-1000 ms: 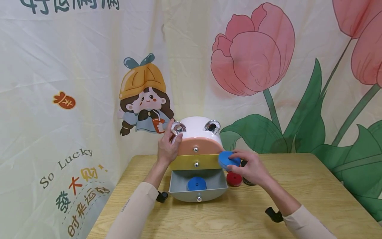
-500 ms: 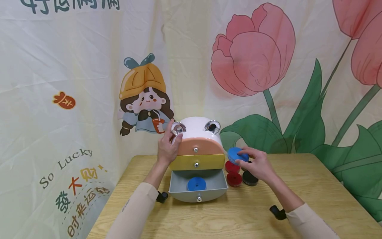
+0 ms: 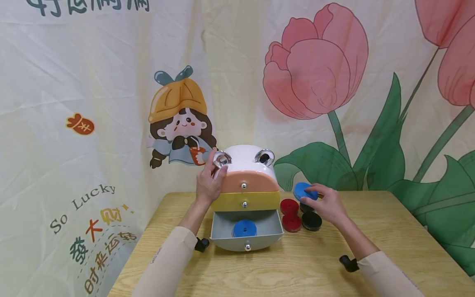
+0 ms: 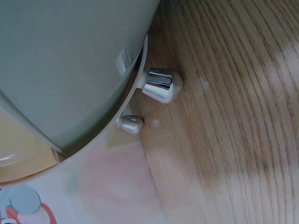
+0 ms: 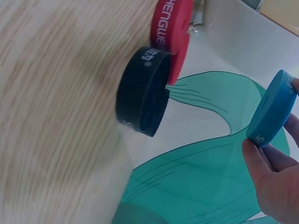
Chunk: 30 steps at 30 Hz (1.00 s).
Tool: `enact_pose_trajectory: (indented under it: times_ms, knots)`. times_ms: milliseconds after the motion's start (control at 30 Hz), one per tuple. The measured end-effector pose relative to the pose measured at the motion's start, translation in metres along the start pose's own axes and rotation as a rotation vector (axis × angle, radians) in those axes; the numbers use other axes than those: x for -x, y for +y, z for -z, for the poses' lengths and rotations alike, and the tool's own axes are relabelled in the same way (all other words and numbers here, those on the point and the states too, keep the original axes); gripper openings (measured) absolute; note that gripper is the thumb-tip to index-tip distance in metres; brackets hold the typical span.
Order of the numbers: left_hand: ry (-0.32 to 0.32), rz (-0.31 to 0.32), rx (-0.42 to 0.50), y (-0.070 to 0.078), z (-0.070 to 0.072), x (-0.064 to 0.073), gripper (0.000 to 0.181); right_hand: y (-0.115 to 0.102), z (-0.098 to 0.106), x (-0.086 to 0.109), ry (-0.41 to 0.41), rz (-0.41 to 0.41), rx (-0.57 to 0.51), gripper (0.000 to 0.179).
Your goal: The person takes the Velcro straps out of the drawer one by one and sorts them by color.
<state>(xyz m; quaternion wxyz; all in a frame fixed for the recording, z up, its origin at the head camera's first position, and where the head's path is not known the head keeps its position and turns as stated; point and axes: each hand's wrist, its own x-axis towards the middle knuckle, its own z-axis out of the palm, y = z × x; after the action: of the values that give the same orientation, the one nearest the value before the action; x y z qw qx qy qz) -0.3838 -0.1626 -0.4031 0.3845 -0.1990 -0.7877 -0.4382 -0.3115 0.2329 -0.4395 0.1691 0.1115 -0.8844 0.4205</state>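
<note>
A frog-faced drawer cabinet (image 3: 248, 159) has a white top, orange and yellow drawers, and a pulled-out grey bottom drawer (image 3: 219, 231). My left hand (image 3: 208, 183) grips its upper left side, by the silver-ringed eye. One blue disc (image 3: 244, 228) with a small centre hole lies in the grey drawer. To the cabinet's right, my right hand (image 3: 328, 204) pinches a second blue disc (image 3: 304, 191) between thumb and fingers, above the black ones. White lettering runs round this held disc's rim (image 5: 275, 105) in the right wrist view.
Two red discs (image 3: 291, 222) stand on the wooden table (image 3: 297, 264) right of the cabinet, beside two black discs (image 3: 311, 221), the rear one partly covered. A printed curtain (image 3: 237, 62) hangs behind. Black wrist-worn pieces (image 3: 349, 263) show near the sleeves.
My right hand has moved to the right with the blue disc, away from the cabinet, uncovering the red discs and the front black one. My left hand has stayed on the cabinet.
</note>
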Motion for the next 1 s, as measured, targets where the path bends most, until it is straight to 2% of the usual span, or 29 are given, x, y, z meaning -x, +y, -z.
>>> enact_pose_trajectory:
  times_ms: [200, 600, 1000]
  knots:
    - [-0.002, 0.008, -0.002, 0.000, -0.001, -0.001, 0.070, 0.014, 0.001, -0.004, 0.001, -0.014, 0.020, 0.044]
    - [-0.001, -0.001, -0.003, -0.001, -0.001, -0.001, 0.070, 0.047, 0.000, -0.012, -0.002, -0.128, 0.090, 0.049]
    - [-0.006, 0.016, -0.009, 0.001, 0.000, 0.000, 0.070, 0.070, 0.002, -0.015, -0.030, -0.164, 0.130, 0.049]
